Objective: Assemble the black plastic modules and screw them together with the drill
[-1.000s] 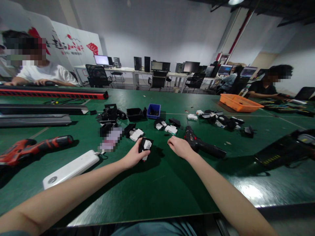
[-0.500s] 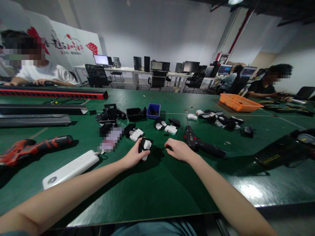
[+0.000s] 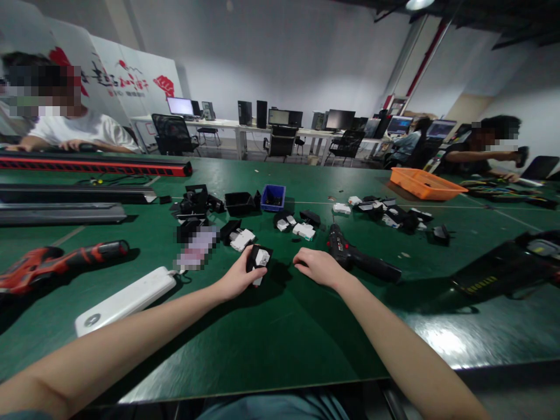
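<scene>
My left hand (image 3: 238, 279) grips a small black housing with a white insert (image 3: 259, 257), holding it on the green table (image 3: 271, 338). My right hand (image 3: 318, 266) rests knuckles up on the table just right of it, fingers curled and tips pinched together near the surface; what they hold, if anything, is hidden. A black electric screwdriver (image 3: 359, 256) lies right beside my right hand. More black and white parts (image 3: 297, 224) lie scattered a little farther out.
A white power bank (image 3: 126, 300) and a red driver (image 3: 56, 262) lie at left. A blue bin (image 3: 273, 197) and a black bin (image 3: 240, 203) stand behind the parts. An orange tray (image 3: 426, 183) is at far right. Long red and black strips (image 3: 91, 168) lie far left. Other people sit at both sides.
My right hand has slid slightly left, toward the held part, and stays low on the table. My left hand keeps its grip. The person at far right has raised an arm.
</scene>
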{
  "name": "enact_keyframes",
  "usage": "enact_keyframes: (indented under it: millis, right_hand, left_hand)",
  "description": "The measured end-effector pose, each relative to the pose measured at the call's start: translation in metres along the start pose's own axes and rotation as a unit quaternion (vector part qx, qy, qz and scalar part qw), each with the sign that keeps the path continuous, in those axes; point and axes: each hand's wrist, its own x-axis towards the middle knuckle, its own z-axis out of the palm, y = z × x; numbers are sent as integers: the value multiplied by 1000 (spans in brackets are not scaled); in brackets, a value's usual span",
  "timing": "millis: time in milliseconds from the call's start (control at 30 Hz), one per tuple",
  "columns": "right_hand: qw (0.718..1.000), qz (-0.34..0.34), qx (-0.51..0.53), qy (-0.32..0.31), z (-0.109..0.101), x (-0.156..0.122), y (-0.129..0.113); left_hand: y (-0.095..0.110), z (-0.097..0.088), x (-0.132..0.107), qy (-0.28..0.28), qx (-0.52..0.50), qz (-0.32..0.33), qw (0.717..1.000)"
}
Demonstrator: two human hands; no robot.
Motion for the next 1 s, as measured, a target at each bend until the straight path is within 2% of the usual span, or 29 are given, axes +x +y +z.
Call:
enact_keyframes:
  millis: [133, 233, 333, 467, 567, 667, 1000]
  right_hand:
    - [1000, 1, -6, 5, 2, 1, -1]
    - [999, 10, 17, 32, 1, 1, -6]
    - [988, 11, 117, 99, 1, 1, -19]
    - [948, -9, 273, 163, 8, 2, -45]
    - [928, -17, 333, 165, 16, 3, -61]
    - [921, -14, 354, 164, 21, 4, -69]
    - [914, 6, 372, 159, 23, 4, -73]
  left_hand:
    - [2, 0, -1, -7, -4, -7, 1000]
    - [2, 0, -1, 0, 5, -1, 1000]
    - [2, 0, 0, 13, 34, 24, 999]
    - [1, -2, 1, 5, 67, 67, 995]
    - [1, -3, 0, -8, 64, 85, 994]
    - [1, -3, 0, -16, 58, 98, 993]
    - [-3, 0, 0, -6, 62, 102, 993]
